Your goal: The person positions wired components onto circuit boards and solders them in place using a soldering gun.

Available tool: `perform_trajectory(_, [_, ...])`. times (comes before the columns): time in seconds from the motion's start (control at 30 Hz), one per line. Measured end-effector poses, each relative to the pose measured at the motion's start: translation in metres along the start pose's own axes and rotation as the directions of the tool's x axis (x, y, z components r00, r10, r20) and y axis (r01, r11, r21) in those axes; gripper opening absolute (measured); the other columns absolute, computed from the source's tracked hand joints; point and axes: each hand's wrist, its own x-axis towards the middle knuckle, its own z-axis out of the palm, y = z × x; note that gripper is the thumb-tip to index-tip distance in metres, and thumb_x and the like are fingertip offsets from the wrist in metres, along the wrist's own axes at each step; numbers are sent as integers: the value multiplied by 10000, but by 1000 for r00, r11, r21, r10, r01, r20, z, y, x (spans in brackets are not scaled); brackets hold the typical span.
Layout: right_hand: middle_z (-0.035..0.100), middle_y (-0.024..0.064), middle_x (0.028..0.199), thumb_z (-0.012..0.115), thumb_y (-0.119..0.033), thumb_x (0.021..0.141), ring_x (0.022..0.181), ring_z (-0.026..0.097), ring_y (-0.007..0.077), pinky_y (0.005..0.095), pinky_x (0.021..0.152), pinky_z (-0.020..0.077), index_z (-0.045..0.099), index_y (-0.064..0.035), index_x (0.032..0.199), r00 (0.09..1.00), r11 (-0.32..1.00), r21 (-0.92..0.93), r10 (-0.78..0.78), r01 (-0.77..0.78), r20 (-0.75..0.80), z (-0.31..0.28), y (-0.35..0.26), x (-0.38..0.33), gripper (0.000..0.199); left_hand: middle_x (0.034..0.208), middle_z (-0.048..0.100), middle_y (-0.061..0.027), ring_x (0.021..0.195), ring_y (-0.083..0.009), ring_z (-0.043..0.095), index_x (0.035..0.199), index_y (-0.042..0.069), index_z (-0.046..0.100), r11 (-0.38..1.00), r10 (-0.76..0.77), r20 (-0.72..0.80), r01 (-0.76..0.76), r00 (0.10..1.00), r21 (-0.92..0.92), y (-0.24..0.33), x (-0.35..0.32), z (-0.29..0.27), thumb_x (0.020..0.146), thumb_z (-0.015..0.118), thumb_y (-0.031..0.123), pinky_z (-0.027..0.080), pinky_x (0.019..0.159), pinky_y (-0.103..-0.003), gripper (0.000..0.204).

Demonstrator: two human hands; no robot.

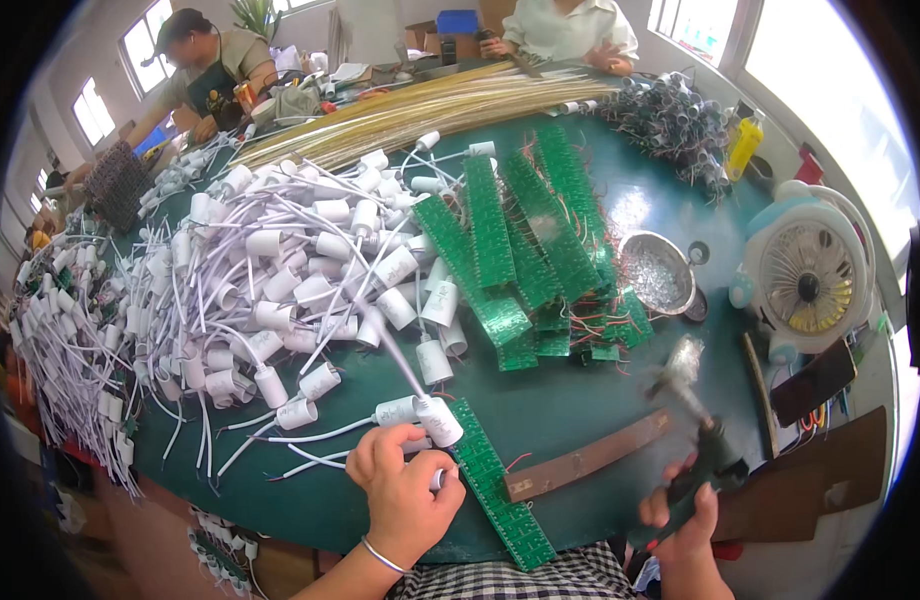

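Observation:
My left hand [405, 495] is closed, its fingers curled around a small white cylindrical part [438, 479] that is mostly hidden. Against its fingertips stands a white cylinder with a cable [440, 422], at the top end of a long green circuit board strip [495, 490]. Another white cylinder [395, 411] lies just left of it, its cable running left. At the right, my right hand [685, 515] grips the dark green handle of a soldering gun [718, 455]. Its metal front end points up and left, smeared by motion and held off the table.
A brown curved strip [590, 455] lies across the board. Beyond are a heap of white corded cylinders [315, 240], stacked green circuit boards [520, 225], a metal bowl [660, 272] and, far right, a fan [808, 270]. Two people [215, 70] work across the table.

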Motion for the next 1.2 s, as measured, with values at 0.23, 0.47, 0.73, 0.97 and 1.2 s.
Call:
perform_trajectory(0.23, [655,94,857,656,-179,881,743,634,204,345,690,520,581,25,1182,954,558,-824,184,96,236,4,15,-43,371,1190,505,-44,1175,-351,381,684,160,614,998,4,29,-2,1000,-57,-4,2,7,620,707,134,229,959,-489,116])
perform_trajectory(0.47, [653,107,881,679,-128,844,772,632,233,354,686,508,598,9,1136,931,533,-817,136,220,339,11,22,-36,332,1191,512,-45,1186,-357,375,681,156,598,998,-2,36,4,999,-69,-6,2,5,621,713,136,222,955,-498,131])
perform_trajectory(0.73, [636,136,997,691,-100,829,878,612,273,374,753,483,621,2,1085,954,529,-819,55,222,294,25,26,-39,285,1210,522,-49,1191,-362,378,680,151,594,999,11,35,-9,999,-49,-6,1,6,623,715,134,227,947,-499,135])
perform_trajectory(0.97, [622,152,1051,697,-99,829,914,603,303,401,791,476,624,-2,1089,932,425,-855,67,297,357,20,26,-40,287,1209,521,-48,1190,-363,374,675,150,588,999,8,37,-7,999,-39,-5,2,6,616,715,131,229,943,-505,141])
perform_trajectory(1.2, [613,166,1075,700,-104,822,952,587,325,430,829,458,617,-11,1100,901,411,-846,113,340,418,16,27,-39,304,1211,517,-44,1190,-362,367,659,155,569,1000,9,35,-9,999,-19,-3,2,6,604,709,124,229,939,-512,154])
